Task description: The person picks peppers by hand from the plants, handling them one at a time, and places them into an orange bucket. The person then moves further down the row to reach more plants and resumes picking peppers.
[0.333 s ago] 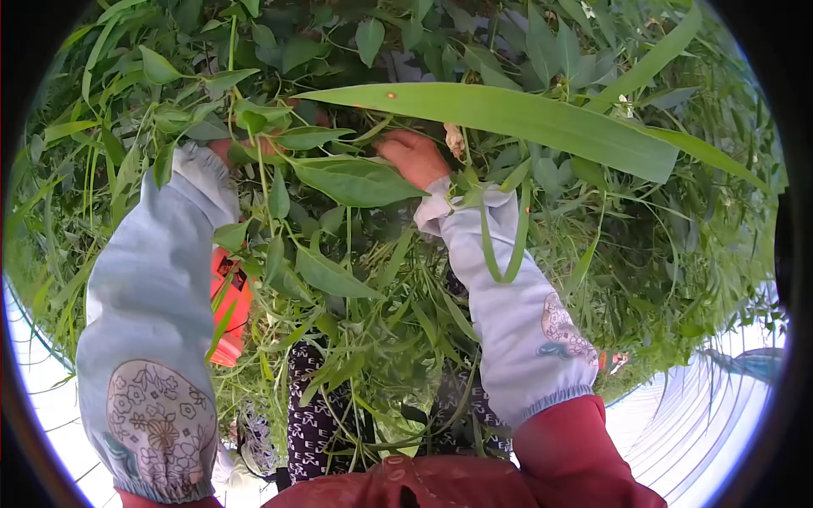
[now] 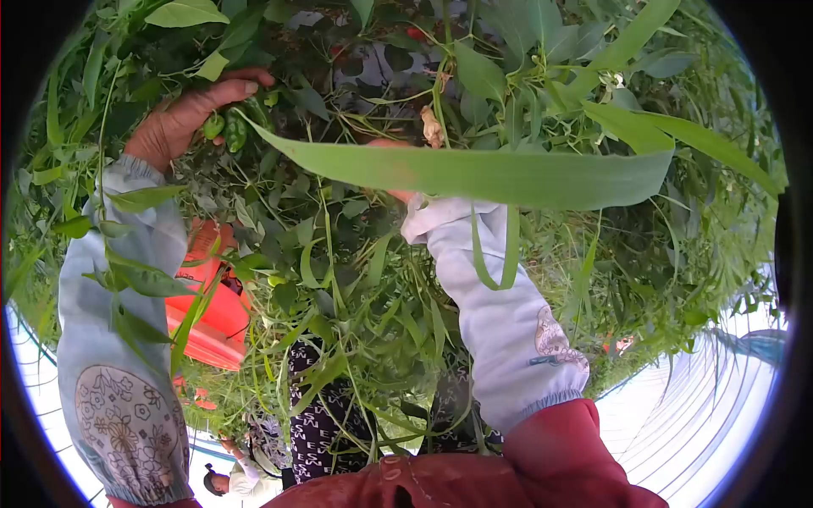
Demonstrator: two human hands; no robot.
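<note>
My left hand (image 2: 182, 121) is among the pepper plants at the upper left, thumb and index finger stretched to the right and its other fingers out of sight. Just below the thumb hang small green peppers (image 2: 236, 130), close to the palm. Across the middle, a long broad grass blade (image 2: 474, 176) covers most of my right hand (image 2: 389, 146). Only a little of its skin shows above and below the blade, so its fingers cannot be made out. A dry, pale brown curled leaf (image 2: 431, 127) hangs near it.
An orange-red plastic container (image 2: 207, 317) stands below my left forearm, partly behind leaves. Dense stems and leaves (image 2: 660, 229) fill the right side. Red spots show in the foliage at the top. Another person (image 2: 241, 478) is visible at the lower left.
My left hand has moved up and left, and foliage has shifted aside with it, exposing green peppers. The grass blade has dropped over my right hand. More of the orange-red container shows.
</note>
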